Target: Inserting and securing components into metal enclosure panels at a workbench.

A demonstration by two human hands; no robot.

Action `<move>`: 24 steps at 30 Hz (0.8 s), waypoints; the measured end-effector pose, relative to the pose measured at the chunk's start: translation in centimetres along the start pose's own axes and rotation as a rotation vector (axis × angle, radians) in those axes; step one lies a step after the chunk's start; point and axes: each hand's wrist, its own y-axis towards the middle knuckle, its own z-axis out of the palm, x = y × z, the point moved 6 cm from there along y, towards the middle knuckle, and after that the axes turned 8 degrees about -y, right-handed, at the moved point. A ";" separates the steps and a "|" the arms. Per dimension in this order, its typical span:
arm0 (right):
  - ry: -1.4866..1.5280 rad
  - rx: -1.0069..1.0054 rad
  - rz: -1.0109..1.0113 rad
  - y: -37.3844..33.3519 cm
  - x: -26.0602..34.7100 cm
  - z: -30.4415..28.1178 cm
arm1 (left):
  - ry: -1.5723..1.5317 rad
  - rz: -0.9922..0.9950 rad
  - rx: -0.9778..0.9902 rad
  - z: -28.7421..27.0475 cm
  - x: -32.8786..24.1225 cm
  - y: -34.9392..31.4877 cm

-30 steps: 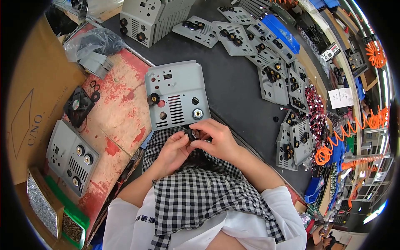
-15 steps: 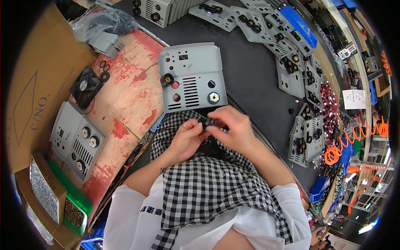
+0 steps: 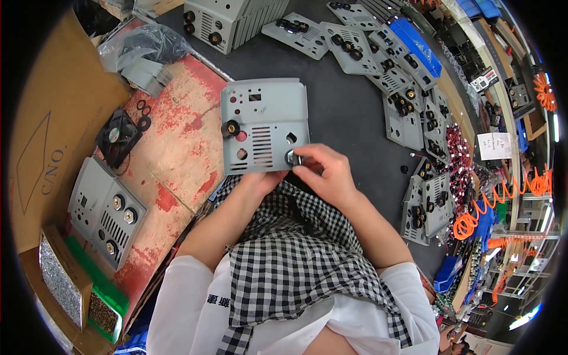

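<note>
A grey perforated metal panel (image 3: 275, 106) lies before me, its lower edge toward my body. My right hand (image 3: 330, 171) has its thumb and fingers closed round a black round socket (image 3: 291, 158) at the panel's lower right corner. The wrist of my left hand (image 3: 264, 181) shows below that edge; its fingers are hidden beneath the panel. Another black socket with a brass centre (image 3: 231, 128) sits at the panel's left side. To the left, a second grey panel (image 3: 94, 204) bears several sockets with metal nuts.
A black fan (image 3: 117, 135) and black rings (image 3: 144, 123) lie on the worn red board. At far left stand a cardboard box (image 3: 65, 130) and a green bin (image 3: 115, 290) of small brass parts. Several fitted panels (image 3: 349, 50) lie back right, near an orange coiled hose (image 3: 467, 223).
Both hands have moved from in front of the apron up to the panel's lower edge. The left has gone underneath; the right has reached the lower right socket. The view has shifted slightly.
</note>
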 end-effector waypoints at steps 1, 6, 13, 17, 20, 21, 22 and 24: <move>0.016 0.018 0.012 -0.3 0.0 0.2 | -0.025 -0.029 0.033 0.1 0.3 -0.1; 0.100 -0.002 0.072 -0.7 0.0 0.1 | 0.032 -0.082 0.003 -0.9 1.1 0.4; -0.094 0.153 -0.038 2.5 0.6 -0.8 | -0.088 -0.187 0.051 1.9 1.5 -0.8; -0.660 0.243 -0.381 5.1 3.0 0.8 | -0.068 -0.173 0.065 1.6 1.7 0.1; -0.878 0.459 -0.425 5.3 3.2 2.5 | -0.078 -0.141 0.009 1.5 1.7 -0.1; -0.906 0.488 -0.411 5.4 3.0 2.6 | -0.105 -0.140 0.055 1.4 1.7 0.0; -0.936 0.518 -0.394 5.4 2.8 2.6 | -0.131 -0.142 0.101 1.6 1.7 0.0; -0.941 0.446 -0.393 5.1 1.8 3.0 | -0.128 -0.124 0.093 1.5 1.7 -0.1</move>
